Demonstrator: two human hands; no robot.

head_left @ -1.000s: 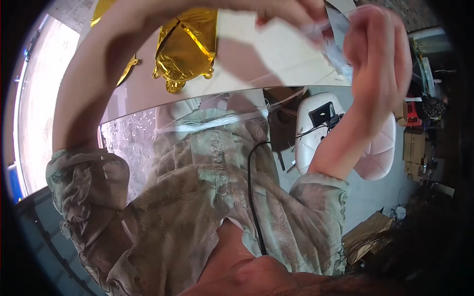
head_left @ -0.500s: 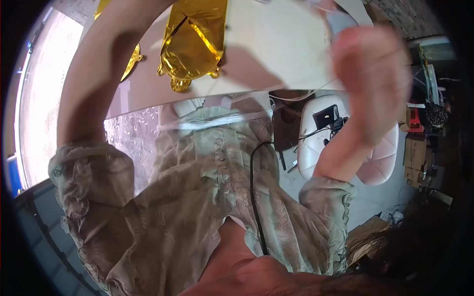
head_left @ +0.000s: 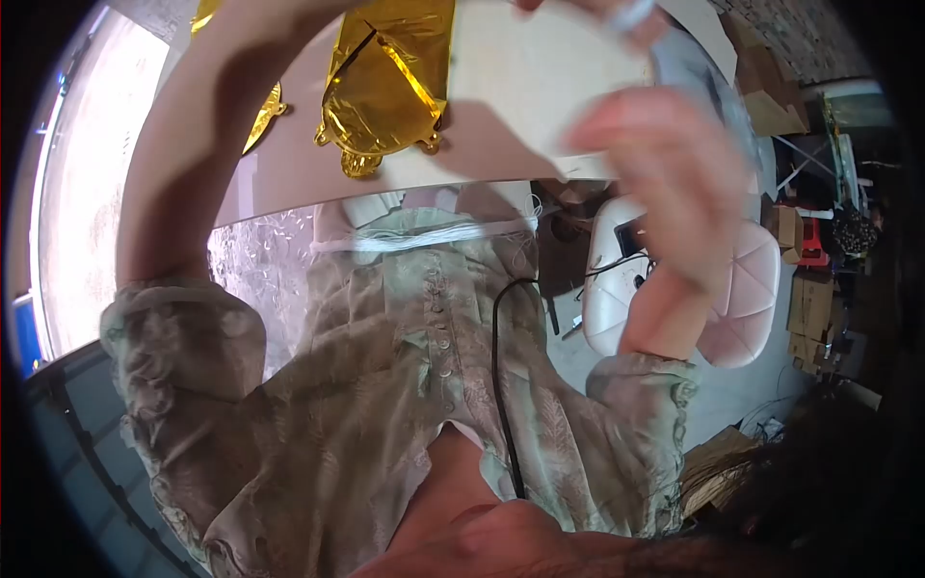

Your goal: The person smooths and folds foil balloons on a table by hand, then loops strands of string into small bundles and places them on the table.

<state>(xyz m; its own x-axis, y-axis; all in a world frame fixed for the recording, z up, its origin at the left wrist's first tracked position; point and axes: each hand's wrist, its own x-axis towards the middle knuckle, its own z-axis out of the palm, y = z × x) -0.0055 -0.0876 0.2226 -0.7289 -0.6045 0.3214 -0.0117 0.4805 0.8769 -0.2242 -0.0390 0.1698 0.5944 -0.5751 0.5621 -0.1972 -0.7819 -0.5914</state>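
My right hand [head_left: 665, 173] is raised over the table's near right edge. It is smeared by motion, with the fingers bent toward the left, and I cannot make out anything in it. My left forearm [head_left: 183, 164] arches up the left side and leaves the frame at the top, so the left hand is out of sight. Between my arms a shiny gold foil piece [head_left: 395, 96], with small rounded tabs at its near end, lies on the pale table [head_left: 520, 82]. A second gold foil piece [head_left: 262, 120] shows partly behind my left forearm.
At the top right is part of another hand [head_left: 641, 29] with a white band; whose it is I cannot tell. A white cushioned stool [head_left: 737, 299] stands at the right. Cardboard boxes [head_left: 809, 308] are farther right. A black cable [head_left: 499, 385] runs down my front.
My right hand has moved left and slightly down, still blurred. My left forearm and the gold foil have shifted slightly right in view. More of the other hand at the top right shows.
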